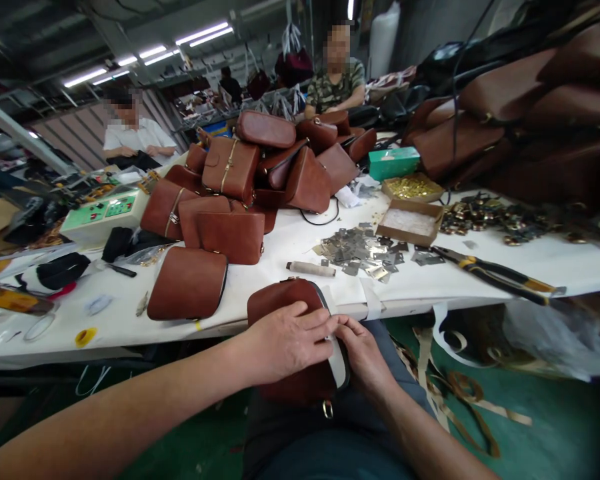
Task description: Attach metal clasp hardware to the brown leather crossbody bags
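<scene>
A brown leather handbag [280, 293] lies across my lap against the table's front edge, its dark-edged, pale side facing right. My left hand [285, 343] holds it from above, palm on the leather and fingers bent toward the rim. At that rim my right hand [357, 347] is closed in a pinch, fingertips meeting those of my left. Whatever sits between the right fingertips is too small or hidden to make out. A small gold buckle [328, 409] hangs from the bag's lower end. Another brown bag [187, 283] lies on the table to the left.
Behind are piled brown bags [230, 167]. Flat metal plates [355, 250] lie beside a cardboard box [410, 223], with pliers [495, 270] to the right and a wrapped rod [310, 269] near the front. Two people sit across the table. Strip scraps [470, 393] litter the floor.
</scene>
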